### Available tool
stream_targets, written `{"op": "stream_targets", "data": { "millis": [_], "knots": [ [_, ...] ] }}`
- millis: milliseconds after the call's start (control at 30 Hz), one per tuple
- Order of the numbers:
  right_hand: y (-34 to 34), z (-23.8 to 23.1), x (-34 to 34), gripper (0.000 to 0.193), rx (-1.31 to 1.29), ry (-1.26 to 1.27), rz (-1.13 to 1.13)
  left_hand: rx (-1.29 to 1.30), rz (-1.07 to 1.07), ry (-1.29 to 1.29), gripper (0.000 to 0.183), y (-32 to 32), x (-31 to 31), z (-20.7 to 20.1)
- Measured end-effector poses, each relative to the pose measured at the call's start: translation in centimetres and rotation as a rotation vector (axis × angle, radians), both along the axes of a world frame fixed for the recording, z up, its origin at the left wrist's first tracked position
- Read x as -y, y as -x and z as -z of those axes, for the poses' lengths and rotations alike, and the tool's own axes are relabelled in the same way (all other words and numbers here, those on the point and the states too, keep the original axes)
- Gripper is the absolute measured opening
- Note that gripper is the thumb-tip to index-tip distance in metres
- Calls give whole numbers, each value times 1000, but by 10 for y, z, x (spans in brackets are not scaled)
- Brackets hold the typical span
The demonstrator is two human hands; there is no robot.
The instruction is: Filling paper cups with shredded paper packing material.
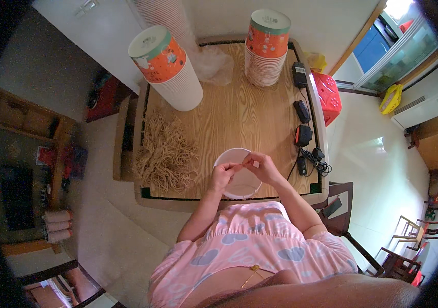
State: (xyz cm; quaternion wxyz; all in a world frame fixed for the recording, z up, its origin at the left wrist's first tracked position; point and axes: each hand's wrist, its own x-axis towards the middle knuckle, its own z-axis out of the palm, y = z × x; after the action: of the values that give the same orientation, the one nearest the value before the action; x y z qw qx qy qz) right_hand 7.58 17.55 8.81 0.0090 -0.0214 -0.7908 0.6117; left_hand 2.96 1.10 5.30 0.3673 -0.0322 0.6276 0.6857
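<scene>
Both L hand [222,177] & R hand [261,168] were mostly closed, fingertips pinched tog. over the white tub [242,189]; cdn't tell what, if anything, they held. Tub was at table's [221,118] near edge, right of twine [165,154]. Stacks [170,77] were far left & right, chargers [302,135] right.

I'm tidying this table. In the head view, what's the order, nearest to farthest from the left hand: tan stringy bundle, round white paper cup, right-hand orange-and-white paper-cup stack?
1. Round white paper cup: beside the left hand, slightly right.
2. Tan stringy bundle: table's left side.
3. Orange-and-white paper-cup stack: far end, right.
</scene>
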Motion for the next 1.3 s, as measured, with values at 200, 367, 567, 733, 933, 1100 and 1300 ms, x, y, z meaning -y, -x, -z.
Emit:
{"op": "stream_targets", "data": {
  "millis": [200,367,567,733,933,1100,1300],
  "knots": [
    [-1,0,-3,4,-1,4,-18,110,-9,-80,12,0,0,-5],
    [0,1,-6,2,47,51,-66,198,-59,-179,12,0,0,15],
    [27,-9,1,14,-411,-433,180,209,-194,-143,9,0,-10,18],
    [27,25,-2,25,-104,-375,57,208,-388,-31,5,1,-18,14],
    [18,32,3,27,-190,-356,167,220,-477,-29,7,2,-15,26],
    [14,30,7,26,-91,-299,162,166,-495,23,11,4,-17,29],
    [14,33,7,26,-112,-289,163,108,-521,59,10,6,-21,33]
  ]
}}
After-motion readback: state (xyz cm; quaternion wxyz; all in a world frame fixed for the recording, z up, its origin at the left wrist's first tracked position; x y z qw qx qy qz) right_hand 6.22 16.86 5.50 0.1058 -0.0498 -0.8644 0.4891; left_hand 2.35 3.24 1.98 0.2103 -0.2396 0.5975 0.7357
